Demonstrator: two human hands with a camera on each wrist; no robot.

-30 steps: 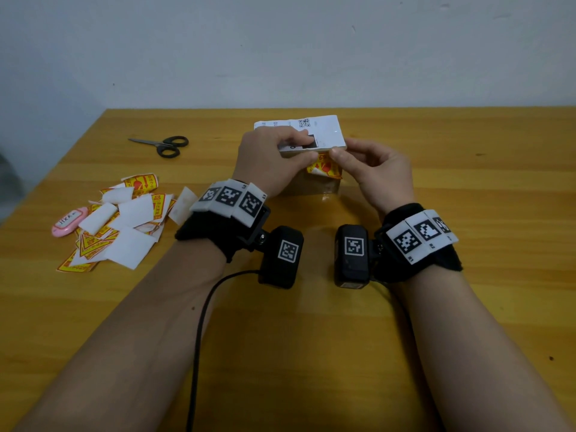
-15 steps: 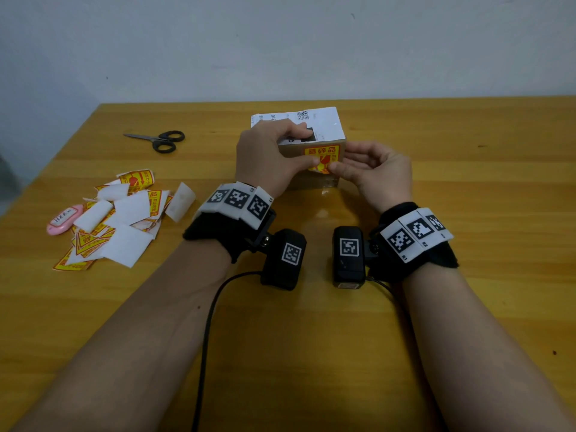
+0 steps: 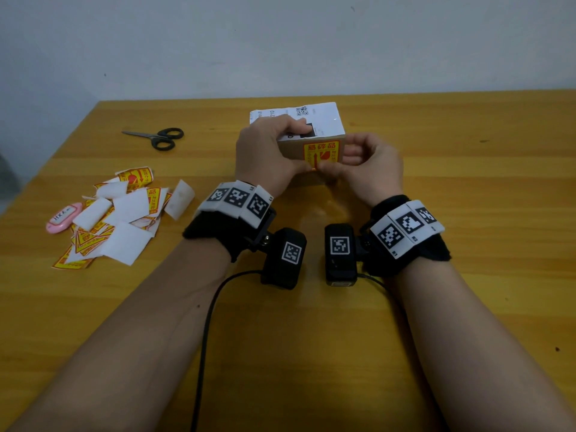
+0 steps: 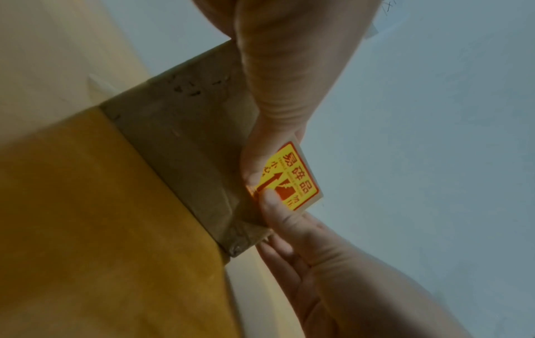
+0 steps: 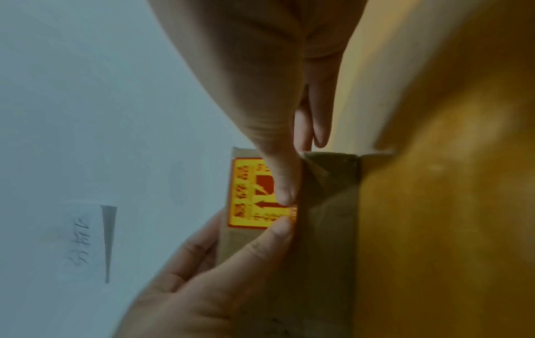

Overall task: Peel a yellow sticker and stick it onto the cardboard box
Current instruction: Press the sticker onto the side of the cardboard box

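Two hands met at the near face of the cardboard box [image 3: 288,151], which stood on the tabletop [image 3: 467,188] in front of you. Your left hand [image 3: 265,154] wrapped the box's left side, its fingers [image 3: 296,126] curled over the white shipping label [image 3: 324,120] on top, its thumb pressed to the lower left edge of the yellow sticker [image 3: 322,152]. Your right hand [image 3: 371,166] sat at the box's right side, fingers loosely curled, thumb tip pressed on the sticker's lower edge just beside the left thumb. The sticker, yellow with red border and red characters, lay flat on the upper part of that near face. From the left wrist view its lower corner appeared slightly lifted off the cardboard, though you could not tell for certain.

Further items, left part of the tabletop: one pile of stickers and white backing papers [image 3: 124,219]; one pink oval tag [image 3: 64,217] touching that pile; one pair of black-handled scissors [image 3: 159,138] farther back, well apart from the box.
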